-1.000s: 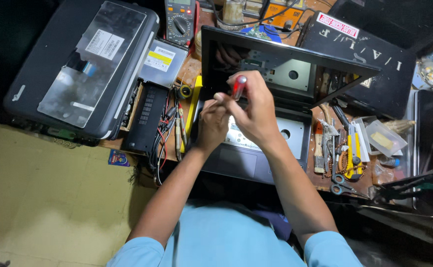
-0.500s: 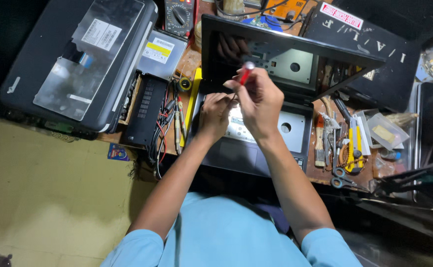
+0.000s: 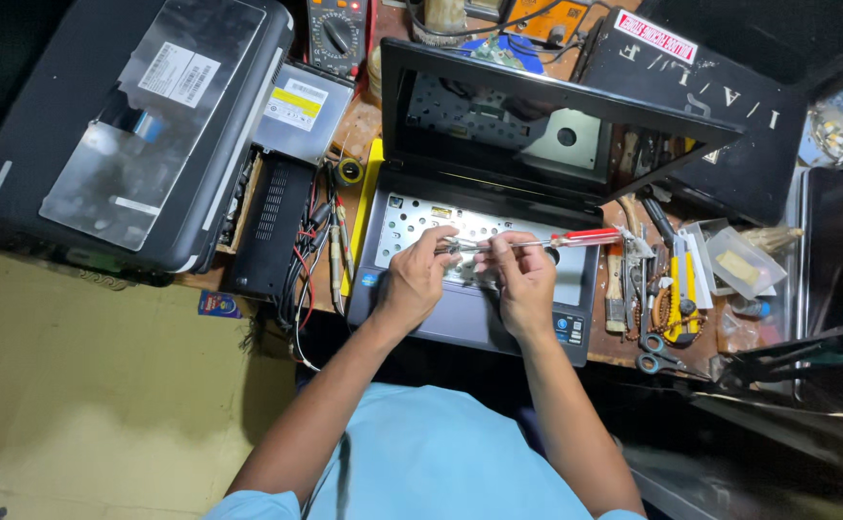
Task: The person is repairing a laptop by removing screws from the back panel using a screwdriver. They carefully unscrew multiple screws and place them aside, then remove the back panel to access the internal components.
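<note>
An open black laptop (image 3: 412, 217) lies on the bench with its keyboard out, so the perforated metal tray shows; its screen (image 3: 498, 125) leans back. Both hands hover over that tray. My right hand (image 3: 527, 284) holds a red-handled screwdriver (image 3: 590, 237) level, with the handle pointing right. My left hand (image 3: 416, 284) pinches at the shaft's tip end; whether a small part sits between the fingers I cannot tell.
A dark printer (image 3: 103, 125) fills the left, with a silver optical drive (image 3: 308, 111), a multimeter (image 3: 337, 34) and a black box with wires (image 3: 272, 226) beside it. Right of the laptop lie yellow-handled tools (image 3: 683, 289), scissors (image 3: 657, 356) and a plastic tub (image 3: 744, 262).
The screwdriver stood with its red handle raised near the screen; now it lies level, handle to the right. Both hands have come down toward the palm rest.
</note>
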